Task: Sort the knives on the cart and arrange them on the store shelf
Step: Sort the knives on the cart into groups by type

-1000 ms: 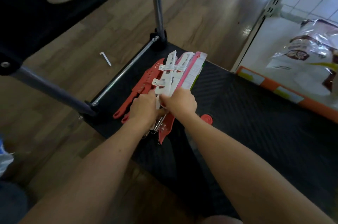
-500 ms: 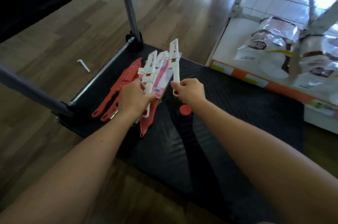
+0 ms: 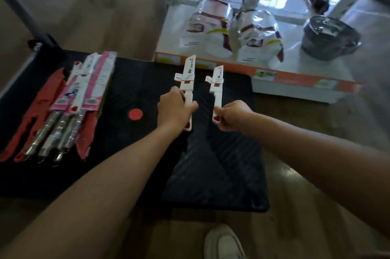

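Head view. The cart (image 3: 211,174), a black ribbed deck, carries the sorting; the store shelf (image 3: 295,81), white with an orange price strip, stands just beyond the cart's far right corner.

Left hand (image 3: 175,108): fingers (image 3: 192,107) curled round the handle of the longer white knife (image 3: 187,75); the blade, in a white card sleeve with a tag, points toward the far edge of the cart.

Right hand (image 3: 233,116): fingers (image 3: 219,111) pinching the handle end of the shorter white knife (image 3: 217,81), likewise sleeved and tagged; its tip points the same way. The two knives lie parallel and a little apart, over the far right part of the deck; whether they rest on the deck or are held above it cannot be told.

Remaining knives (image 3: 69,106): a fanned pile along the left edge of the cart; pink-and-white card packs with metal handles toward the near side; red sheaths (image 3: 42,106) on the outer left, touching the pile.

A red dot (image 3: 135,114) marks the deck between the pile and the left hand.

On the shelf: two glossy white bags (image 3: 207,30) side by side; a grey lidded pot (image 3: 329,37) to their right, apart from them.

A pale shoe (image 3: 223,241) shows on the wooden floor (image 3: 126,5) below the cart's near edge.
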Demonstrator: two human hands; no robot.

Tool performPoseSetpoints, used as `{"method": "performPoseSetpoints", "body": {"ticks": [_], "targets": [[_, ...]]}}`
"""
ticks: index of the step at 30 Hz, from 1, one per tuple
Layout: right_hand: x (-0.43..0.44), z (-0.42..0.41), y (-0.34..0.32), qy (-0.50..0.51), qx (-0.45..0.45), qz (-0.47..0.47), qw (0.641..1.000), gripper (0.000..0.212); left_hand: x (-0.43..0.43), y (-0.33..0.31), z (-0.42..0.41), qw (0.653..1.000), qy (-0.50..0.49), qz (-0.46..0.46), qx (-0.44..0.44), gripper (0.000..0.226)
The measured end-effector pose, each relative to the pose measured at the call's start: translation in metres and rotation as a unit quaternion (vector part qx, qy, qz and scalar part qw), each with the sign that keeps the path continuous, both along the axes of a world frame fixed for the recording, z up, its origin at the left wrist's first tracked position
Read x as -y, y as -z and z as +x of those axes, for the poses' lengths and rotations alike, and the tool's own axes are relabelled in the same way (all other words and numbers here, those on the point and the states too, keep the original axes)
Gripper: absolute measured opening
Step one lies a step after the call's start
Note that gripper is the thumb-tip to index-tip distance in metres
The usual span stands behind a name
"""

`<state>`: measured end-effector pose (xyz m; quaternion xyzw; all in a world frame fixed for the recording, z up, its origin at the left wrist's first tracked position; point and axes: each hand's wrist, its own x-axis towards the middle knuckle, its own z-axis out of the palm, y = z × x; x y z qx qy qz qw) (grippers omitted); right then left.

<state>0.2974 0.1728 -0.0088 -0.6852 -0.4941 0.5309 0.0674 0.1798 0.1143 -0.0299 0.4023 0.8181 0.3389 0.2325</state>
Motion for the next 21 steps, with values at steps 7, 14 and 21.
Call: {"method": "performPoseSetpoints", "body": {"ticks": [7, 14, 21], "targets": [[0.012, 0.069, 0.013, 0.007, 0.041, -0.049, 0.998, 0.016, -0.022, 0.017, 0.056, 0.998, 0.032, -0.026, 0.040, 0.030], [0.016, 0.079, 0.024, -0.003, 0.045, -0.061, 0.997, 0.017, -0.010, 0.037, 0.062, 0.997, 0.065, -0.034, 0.034, 0.031], [0.011, 0.055, 0.030, -0.051, 0.047, -0.073, 0.995, 0.019, -0.002, 0.044, 0.058, 0.993, 0.111, -0.036, 0.008, 0.028]]}}
